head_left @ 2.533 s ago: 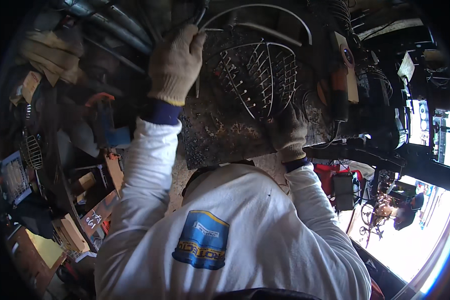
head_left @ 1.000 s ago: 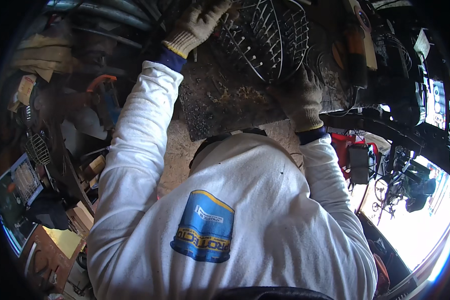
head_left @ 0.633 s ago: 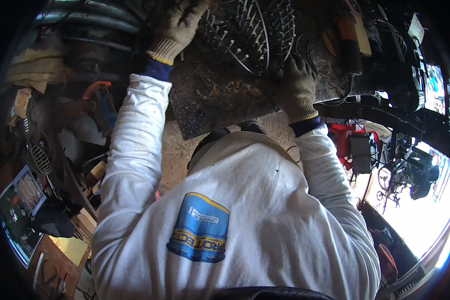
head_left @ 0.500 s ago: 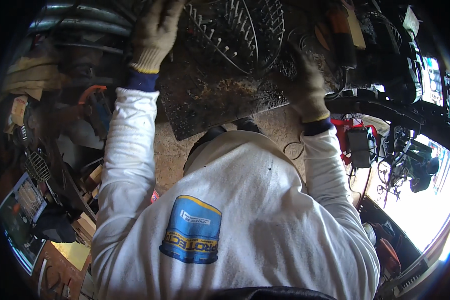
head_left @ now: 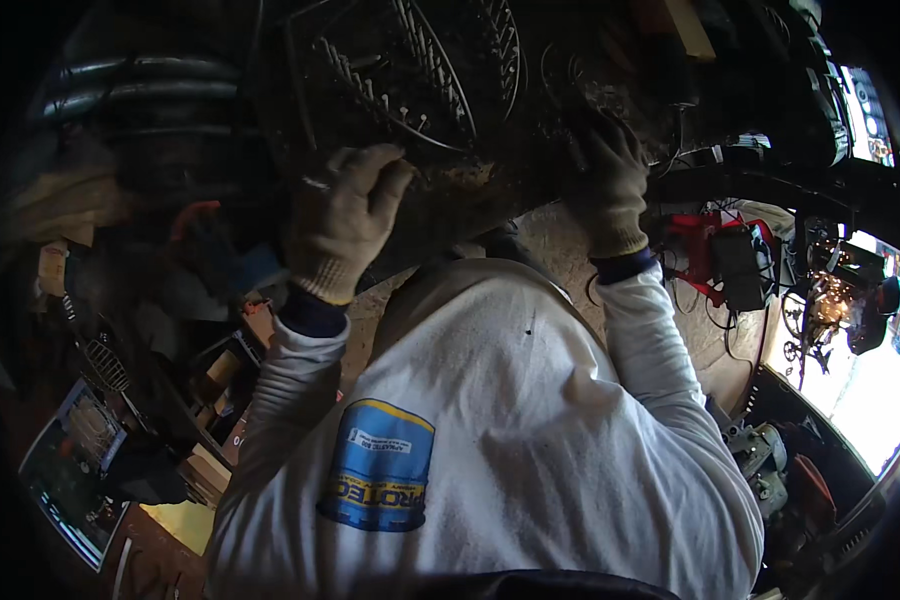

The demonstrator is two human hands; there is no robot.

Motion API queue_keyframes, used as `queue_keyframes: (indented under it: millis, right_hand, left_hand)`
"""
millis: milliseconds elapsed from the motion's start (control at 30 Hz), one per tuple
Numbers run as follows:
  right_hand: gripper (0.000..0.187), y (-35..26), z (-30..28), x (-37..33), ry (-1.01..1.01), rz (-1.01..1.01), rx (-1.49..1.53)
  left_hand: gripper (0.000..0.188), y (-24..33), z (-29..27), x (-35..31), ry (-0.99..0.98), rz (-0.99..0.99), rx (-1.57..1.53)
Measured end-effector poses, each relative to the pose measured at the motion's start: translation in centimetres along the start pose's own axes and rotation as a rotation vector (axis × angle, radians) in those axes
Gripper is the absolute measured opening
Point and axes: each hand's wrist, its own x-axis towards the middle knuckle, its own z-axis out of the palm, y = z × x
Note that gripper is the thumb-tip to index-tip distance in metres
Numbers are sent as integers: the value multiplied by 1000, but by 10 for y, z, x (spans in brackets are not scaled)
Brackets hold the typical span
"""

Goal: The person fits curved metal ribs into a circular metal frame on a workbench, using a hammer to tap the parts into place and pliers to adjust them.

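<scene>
Both my hands wear light knitted work gloves with dark cuffs. My left hand (head_left: 350, 215) is over the near left part of a dark, grimy work table (head_left: 460, 180). Its thumb stands apart from the bent fingers, and nothing shows between them. My right hand (head_left: 610, 185) rests at the table's near right, fingers stretched forward and apart; the fingertips are dark and in shadow. Beyond the hands lie curved metal pieces (head_left: 435, 65) with rows of short rods along thin bars. Neither hand visibly touches them.
An orange-and-black tool (head_left: 670, 60) lies at the far right of the table. Metal pipes (head_left: 150, 85) and cluttered shelves are on the left. A red-and-black machine (head_left: 730, 255) stands on the floor at right. Sparks (head_left: 830, 300) fly near the bright doorway.
My left hand has come back toward me from the table's far left. The metal pieces appear farther left and up in view. Sparks now show at the right.
</scene>
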Motion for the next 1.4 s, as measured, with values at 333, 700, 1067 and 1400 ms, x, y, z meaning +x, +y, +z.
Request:
queue_keyframes:
  millis: [333,700,1067,1400]
  right_hand:
    - [44,-25,24,26,-182,-132,-7]
    - [39,25,23,85,-299,-151,106]
    - [40,28,38,109,-303,-214,69]
    - [44,32,33,106,-267,-244,152]
  left_hand:
    - [35,1,18,30,-216,-477,-209]
    - [23,11,31,21,-23,-730,-576]
    - [21,41,24,22,37,-821,-594]
    - [29,32,36,11,1,-570,-238]
